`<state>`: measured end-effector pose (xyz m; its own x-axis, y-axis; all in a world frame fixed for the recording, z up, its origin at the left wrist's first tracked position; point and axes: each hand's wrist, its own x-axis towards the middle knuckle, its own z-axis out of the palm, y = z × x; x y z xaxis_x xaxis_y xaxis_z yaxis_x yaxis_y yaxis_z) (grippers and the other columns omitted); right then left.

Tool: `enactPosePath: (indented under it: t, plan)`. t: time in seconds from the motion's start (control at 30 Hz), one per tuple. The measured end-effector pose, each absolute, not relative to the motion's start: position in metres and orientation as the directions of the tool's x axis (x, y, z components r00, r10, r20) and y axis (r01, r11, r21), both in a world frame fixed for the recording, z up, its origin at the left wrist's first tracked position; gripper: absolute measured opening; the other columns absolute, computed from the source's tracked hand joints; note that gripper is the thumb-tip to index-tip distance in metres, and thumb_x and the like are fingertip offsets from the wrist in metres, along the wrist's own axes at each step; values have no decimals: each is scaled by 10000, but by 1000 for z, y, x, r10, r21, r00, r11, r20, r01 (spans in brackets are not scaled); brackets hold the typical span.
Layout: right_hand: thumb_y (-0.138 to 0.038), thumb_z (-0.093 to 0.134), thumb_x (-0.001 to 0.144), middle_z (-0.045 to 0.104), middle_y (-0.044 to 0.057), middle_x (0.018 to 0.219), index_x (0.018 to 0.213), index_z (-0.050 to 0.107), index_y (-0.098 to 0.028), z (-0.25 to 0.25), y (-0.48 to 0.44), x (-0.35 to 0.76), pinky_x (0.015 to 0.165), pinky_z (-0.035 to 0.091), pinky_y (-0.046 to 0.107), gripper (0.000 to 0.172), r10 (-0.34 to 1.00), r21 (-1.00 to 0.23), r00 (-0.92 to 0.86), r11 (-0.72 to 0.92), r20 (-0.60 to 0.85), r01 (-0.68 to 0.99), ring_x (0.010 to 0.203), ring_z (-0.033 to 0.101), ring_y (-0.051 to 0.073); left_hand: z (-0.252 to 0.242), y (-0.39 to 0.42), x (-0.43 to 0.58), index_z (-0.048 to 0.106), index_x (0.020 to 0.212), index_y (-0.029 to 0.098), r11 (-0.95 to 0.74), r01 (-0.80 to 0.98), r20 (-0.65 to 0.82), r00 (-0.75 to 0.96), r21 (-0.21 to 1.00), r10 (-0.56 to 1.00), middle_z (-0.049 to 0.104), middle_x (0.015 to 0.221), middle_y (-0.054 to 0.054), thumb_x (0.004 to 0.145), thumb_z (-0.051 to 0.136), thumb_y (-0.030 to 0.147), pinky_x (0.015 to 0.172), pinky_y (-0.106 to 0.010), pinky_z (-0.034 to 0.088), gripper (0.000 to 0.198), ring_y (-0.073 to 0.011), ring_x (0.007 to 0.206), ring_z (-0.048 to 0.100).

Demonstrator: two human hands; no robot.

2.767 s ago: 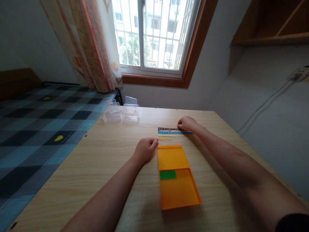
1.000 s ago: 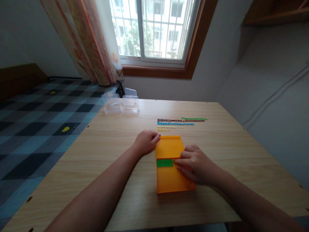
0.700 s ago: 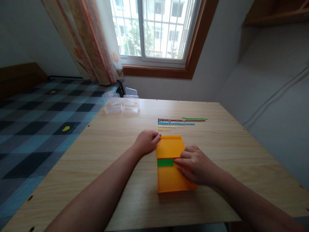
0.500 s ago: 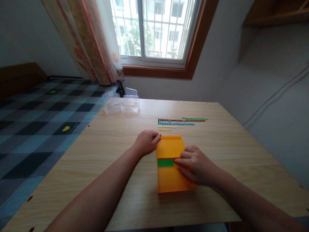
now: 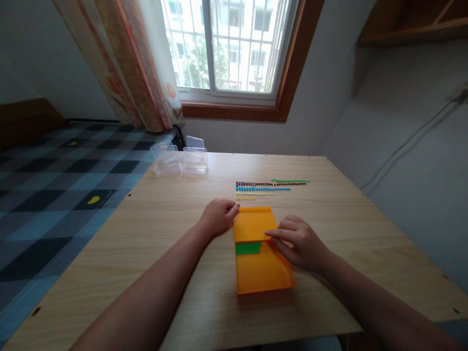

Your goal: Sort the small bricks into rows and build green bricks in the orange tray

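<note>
A shallow orange tray (image 5: 263, 273) lies on the table, with a raised bar across its middle. Green pieces (image 5: 248, 248) form a block just below that bar, against the tray's left wall; their upper right end is uneven. My left hand (image 5: 218, 216) is closed on the tray's far left corner. Over the tray's right side, my right hand (image 5: 298, 240) has its thumb and index finger brought together near the bar, right of the green pieces. Whatever may be between those fingertips is too small to make out.
Rows of small brown, blue, pale and yellow pieces (image 5: 252, 189) lie beyond the tray, with a green row (image 5: 292, 181) at their far right. Two clear plastic boxes (image 5: 195, 163) stand at the table's far left. A checkered bed (image 5: 73, 195) adjoins the table's left side.
My right hand has lifted slightly away from the end of the green block, its index finger now over the bar. My left hand keeps its hold. The view has shifted slightly.
</note>
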<state>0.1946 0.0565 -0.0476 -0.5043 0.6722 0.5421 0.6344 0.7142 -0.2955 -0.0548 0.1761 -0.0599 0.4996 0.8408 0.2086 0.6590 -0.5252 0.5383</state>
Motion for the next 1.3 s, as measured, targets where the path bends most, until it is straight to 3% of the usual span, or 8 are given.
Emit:
enactPosePath:
  t: [0.23, 0.4, 0.57, 0.7, 0.9, 1.3]
  plan:
    - [-194, 535, 969, 676, 58, 790, 1084, 742, -183, -49, 75, 215, 658, 496, 290, 238, 728, -371, -307, 608, 613, 702, 720, 616, 174, -61, 179, -57, 376, 551, 185, -502, 635, 203, 484, 587, 851, 406, 528, 23, 907, 393, 419, 576, -307, 178, 426, -115, 540, 378]
    - [-250, 540, 947, 759, 71, 863, 1066, 778, -184, -29, 113, 244, 711, 499, 285, 274, 843, -335, -205, 405, 498, 851, 726, 660, 175, -60, 179, -57, 371, 541, 186, -501, 624, 226, 469, 600, 854, 410, 528, 22, 901, 390, 413, 579, -303, 189, 426, -117, 538, 372]
    - [-333, 550, 951, 782, 52, 973, 1190, 765, -254, -7, 177, 266, 742, 472, 274, 330, 975, -144, 18, 14, 223, 990, 839, 684, 197, -63, 182, -58, 381, 543, 187, -504, 626, 223, 474, 594, 852, 412, 526, 20, 901, 391, 410, 579, -305, 182, 422, -119, 539, 377]
    - [-285, 626, 892, 782, 43, 1062, 1091, 809, -253, -4, 226, 268, 815, 463, 244, 272, 994, -102, -33, 43, 102, 994, 982, 676, 203, -65, 182, -58, 385, 539, 187, -492, 636, 221, 459, 594, 861, 410, 525, 19, 910, 389, 418, 583, -307, 178, 437, -122, 545, 377]
    - [-305, 673, 846, 799, 29, 1018, 1067, 817, -271, -15, 267, 261, 743, 460, 223, 266, 999, -86, -12, 7, -51, 996, 915, 699, 187, -66, 182, -58, 378, 553, 188, -497, 635, 217, 468, 591, 857, 410, 525, 18, 913, 388, 410, 586, -305, 183, 423, -127, 552, 392]
    - [-357, 716, 797, 793, 14, 1042, 1074, 814, -292, -22, 283, 250, 737, 465, 210, 300, 989, -96, -46, 33, -141, 995, 923, 697, 184, -66, 182, -59, 375, 535, 189, -493, 637, 223, 458, 593, 860, 403, 498, 13, 917, 406, 416, 583, -307, 177, 445, -135, 551, 389]
